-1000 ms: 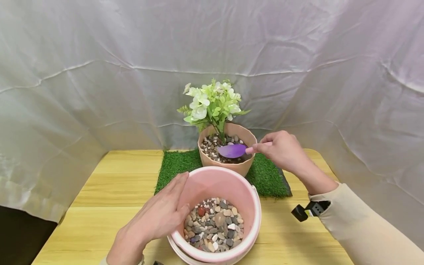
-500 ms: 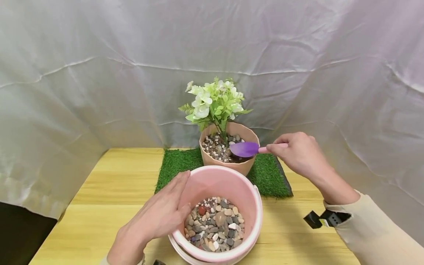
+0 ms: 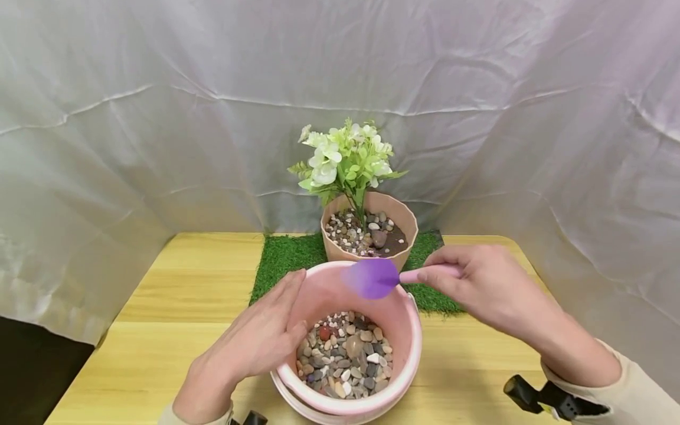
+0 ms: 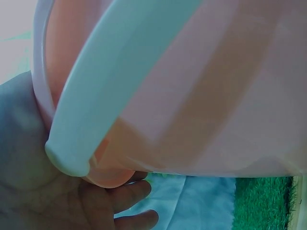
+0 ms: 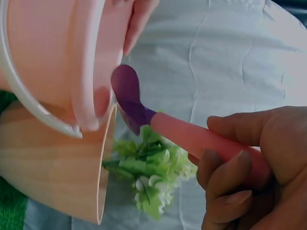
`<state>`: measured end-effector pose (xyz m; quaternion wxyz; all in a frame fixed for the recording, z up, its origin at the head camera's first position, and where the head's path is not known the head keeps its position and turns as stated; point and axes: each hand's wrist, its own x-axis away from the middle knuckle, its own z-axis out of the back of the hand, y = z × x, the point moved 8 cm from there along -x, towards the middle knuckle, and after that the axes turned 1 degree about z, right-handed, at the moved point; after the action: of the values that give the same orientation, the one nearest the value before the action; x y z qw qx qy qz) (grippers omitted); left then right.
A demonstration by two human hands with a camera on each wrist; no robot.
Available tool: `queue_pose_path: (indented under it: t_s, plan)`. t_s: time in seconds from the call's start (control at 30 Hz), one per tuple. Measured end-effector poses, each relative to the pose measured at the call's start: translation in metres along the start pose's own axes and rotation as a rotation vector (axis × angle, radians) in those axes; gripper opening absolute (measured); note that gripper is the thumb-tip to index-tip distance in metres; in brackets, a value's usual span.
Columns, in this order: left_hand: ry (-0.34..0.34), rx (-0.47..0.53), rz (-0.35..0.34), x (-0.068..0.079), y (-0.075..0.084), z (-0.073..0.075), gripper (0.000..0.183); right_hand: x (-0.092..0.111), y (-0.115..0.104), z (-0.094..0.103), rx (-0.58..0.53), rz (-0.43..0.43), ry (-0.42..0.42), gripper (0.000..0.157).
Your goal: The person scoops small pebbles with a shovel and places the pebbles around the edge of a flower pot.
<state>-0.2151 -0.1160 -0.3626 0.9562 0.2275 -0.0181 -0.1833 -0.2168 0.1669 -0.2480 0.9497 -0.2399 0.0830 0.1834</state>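
Observation:
My right hand (image 3: 491,286) grips the pink handle of a small garden trowel (image 3: 373,277). Its purple blade hangs over the far rim of the pink bucket (image 3: 411,366), with no stones visible on it. Pebbles (image 3: 345,360) of mixed colours cover the bucket's bottom. My left hand (image 3: 255,342) rests on the bucket's left rim, fingers extended; in the left wrist view they pass beside the bucket's white handle (image 4: 105,86). Behind the bucket stands a peach flower pot (image 3: 398,212) holding a white-flowered plant (image 3: 350,159), dark soil and small stones.
The pot stands on a green turf mat (image 3: 289,260), which lies on a light wooden table (image 3: 175,307). Grey cloth (image 3: 340,59) hangs around the back and sides. A black wrist camera (image 3: 552,398) is strapped to my right wrist.
My right hand has drawn the trowel out of the flower pot, first rightward, then toward me over the bucket's far rim. My left hand stays on the bucket rim.

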Motion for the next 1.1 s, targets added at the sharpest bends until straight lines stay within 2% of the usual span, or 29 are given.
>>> queue_pose_path:
  t_s: [0.3,0.47,0.6,0.8,1.1]
  plan:
    - [0.002,-0.008,-0.011,-0.002,0.001,0.001,0.087,-0.001,-0.011,-0.035,0.085,0.090,-0.122,0.016]
    - [0.006,-0.014,-0.012,-0.002,0.001,0.001,0.086,0.001,-0.014,-0.055,0.176,0.135,-0.163,0.008]
    - [0.004,-0.006,-0.013,-0.002,0.001,0.001,0.087,0.004,-0.020,-0.064,0.239,0.194,-0.114,0.009]
    - [0.004,-0.010,-0.012,-0.002,0.001,0.001,0.087,0.007,-0.034,-0.074,0.277,0.312,-0.002,0.022]
    - [0.006,-0.014,0.000,-0.002,0.000,0.000,0.085,0.006,-0.044,-0.091,0.306,0.402,0.086,0.019]
